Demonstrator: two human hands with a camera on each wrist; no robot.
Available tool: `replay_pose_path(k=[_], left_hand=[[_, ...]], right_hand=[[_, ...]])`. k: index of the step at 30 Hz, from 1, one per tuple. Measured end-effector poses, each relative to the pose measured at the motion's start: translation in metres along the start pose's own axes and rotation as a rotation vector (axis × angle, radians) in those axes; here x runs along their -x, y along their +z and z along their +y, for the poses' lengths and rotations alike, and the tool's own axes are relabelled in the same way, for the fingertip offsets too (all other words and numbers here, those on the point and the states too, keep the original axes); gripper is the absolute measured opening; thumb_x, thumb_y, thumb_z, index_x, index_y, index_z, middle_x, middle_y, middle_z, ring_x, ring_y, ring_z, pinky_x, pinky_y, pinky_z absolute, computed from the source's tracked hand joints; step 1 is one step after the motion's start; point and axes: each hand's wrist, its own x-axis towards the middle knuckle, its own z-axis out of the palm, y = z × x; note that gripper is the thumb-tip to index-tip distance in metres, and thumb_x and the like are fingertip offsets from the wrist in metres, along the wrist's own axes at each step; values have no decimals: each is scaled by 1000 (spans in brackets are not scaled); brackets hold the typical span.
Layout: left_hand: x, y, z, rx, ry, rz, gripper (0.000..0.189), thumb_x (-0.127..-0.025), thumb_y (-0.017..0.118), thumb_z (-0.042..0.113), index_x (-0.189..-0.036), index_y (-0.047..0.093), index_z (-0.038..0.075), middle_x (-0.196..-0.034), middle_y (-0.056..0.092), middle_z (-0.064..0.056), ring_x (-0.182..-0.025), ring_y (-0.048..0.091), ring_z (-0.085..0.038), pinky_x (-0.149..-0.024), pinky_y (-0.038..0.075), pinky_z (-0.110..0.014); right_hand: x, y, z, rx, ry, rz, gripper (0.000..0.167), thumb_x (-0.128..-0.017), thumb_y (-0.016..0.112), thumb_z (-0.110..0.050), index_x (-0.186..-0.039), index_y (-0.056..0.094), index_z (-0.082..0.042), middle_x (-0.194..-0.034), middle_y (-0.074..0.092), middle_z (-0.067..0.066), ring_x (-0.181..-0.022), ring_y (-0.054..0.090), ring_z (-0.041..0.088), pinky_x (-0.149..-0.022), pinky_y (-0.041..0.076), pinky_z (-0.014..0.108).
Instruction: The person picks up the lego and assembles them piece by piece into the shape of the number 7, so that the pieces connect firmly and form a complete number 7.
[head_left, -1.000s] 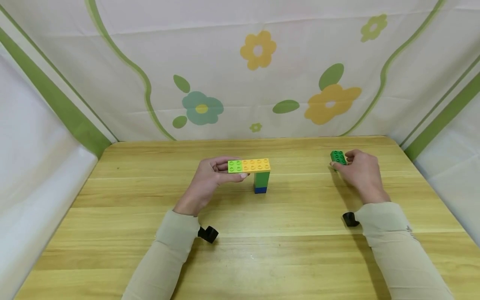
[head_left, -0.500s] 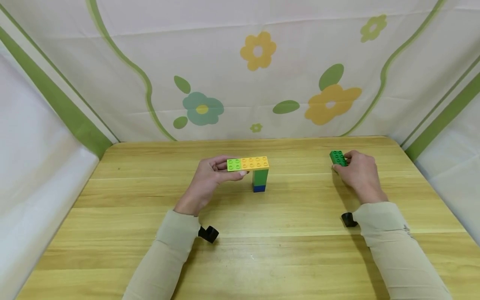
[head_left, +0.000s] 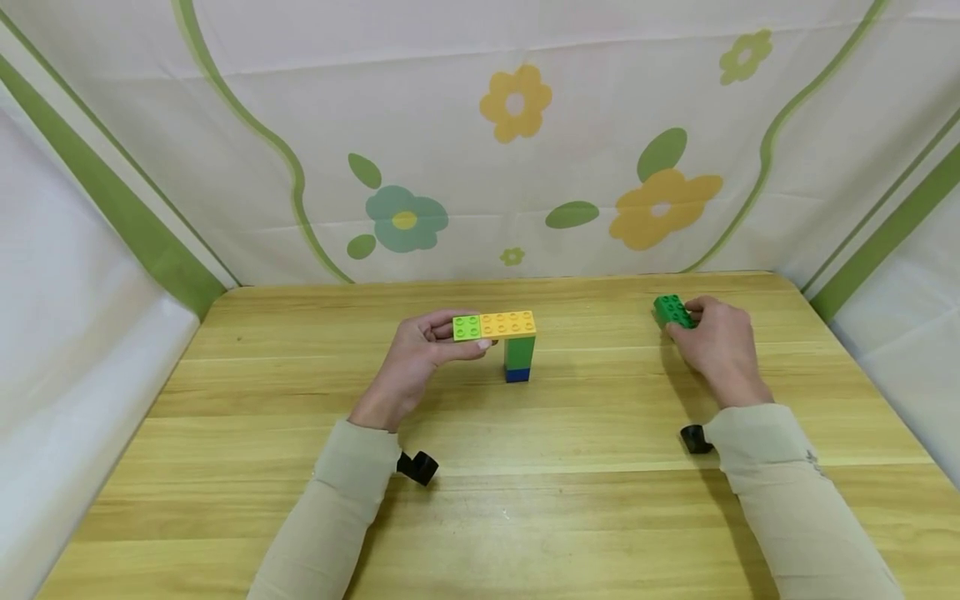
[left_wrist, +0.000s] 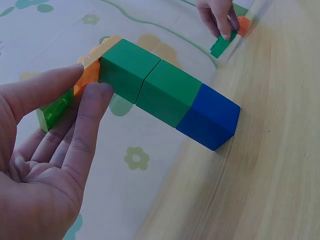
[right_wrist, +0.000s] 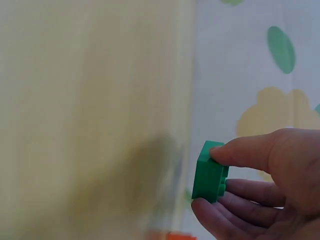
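Observation:
My left hand (head_left: pixel 420 354) pinches the overhanging top of a toy brick structure between thumb and fingers. That top is a yellow brick (head_left: pixel 507 324) with a lime green brick (head_left: pixel 467 327) at its left end. Below its right end runs a column of two green bricks (left_wrist: pixel 147 82) over a blue brick (left_wrist: pixel 210 117), its bottom at the tabletop. Farther right, my right hand (head_left: pixel 718 340) holds a separate green brick (head_left: pixel 672 312) by its edges, thumb on one side and fingers on the other. Its studs face the palm in the right wrist view (right_wrist: pixel 210 172).
An orange brick (left_wrist: pixel 244 26) lies on the table beyond the right hand in the left wrist view. The wooden table (head_left: pixel 480 500) ends at a white flowered cloth (head_left: pixel 480 167), with cloth walls at both sides. A black camera piece (head_left: pixel 420 468) sticks out from the left cuff.
My right hand has shifted slightly left, and its green brick has moved a little left and away and turned slightly. My left hand keeps its hold on the structure, nearly still.

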Motion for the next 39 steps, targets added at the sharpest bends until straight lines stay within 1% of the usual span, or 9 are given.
replay_pose_path(k=[4,7,10,14,22,27,32,36,39], left_hand=[[0,0,0,4,-5,2,47,-90,86,6,-135,72,9,-124,79,-11,-105,81,-23,-113,52,-45],[0,0,0,8,-9,2,47,-90,86,7,-135,72,10,-124,79,-11,-108,80,-27,-115,51,-47],[1,0,0,9,-12,2,46,-90,86,7,-134,73,11,-124,79,-11,-114,79,-33,-116,50,-47],[0,-1,0,12,-11,0,46,-90,86,7,-134,73,10,-124,79,-12,-117,77,-38,-115,51,-45],[1,0,1,18,-6,-3,46,-90,85,6,-134,72,9,-125,79,-13,-108,81,-28,-113,54,-42],[1,1,1,16,-8,-1,45,-90,86,7,-134,73,9,-124,79,-12,-116,78,-37,-113,54,-43],[0,1,1,9,-2,-2,46,-90,86,6,-134,72,9,-124,79,-12,-120,74,-43,-112,55,-42],[0,1,1,12,5,-4,46,-90,85,5,-134,72,7,-124,79,-14,-117,77,-40,-109,57,-40],[-1,1,0,8,6,-2,47,-90,86,5,-135,72,7,-125,79,-14,-115,78,-37,-110,57,-40]], right_hand=[[4,-5,-10,-77,-56,30,56,-104,65,-28,-145,58,8,-134,65,34,-118,65,48,-96,57,63],[8,-9,-20,-132,-88,34,56,-104,68,-33,-145,61,4,-135,68,31,-120,67,45,-95,58,59],[12,-14,-30,-169,-91,25,56,-103,72,-38,-146,64,-3,-135,70,25,-121,68,41,-89,58,47],[16,-19,-41,-183,-97,19,56,-101,74,-42,-145,66,-9,-135,72,20,-122,68,36,-81,52,30],[26,-23,-59,-231,-140,15,56,-100,76,-42,-145,66,-10,-136,73,17,-118,73,36,-74,51,11],[31,-24,-67,-273,-187,18,55,-100,77,-38,-145,66,-7,-135,72,18,-118,73,36,-74,49,1],[35,-26,-75,-335,-197,-17,53,-99,78,-39,-145,67,-13,-134,70,14,-118,73,30,-78,54,4],[38,-26,-81,-395,-186,-64,50,-99,79,-37,-145,68,-19,-134,67,10,-109,74,13,-80,58,11],[40,-26,-85,-431,-207,-87,49,-100,78,-32,-146,68,-19,-135,64,8,-105,70,3,-81,58,11]])
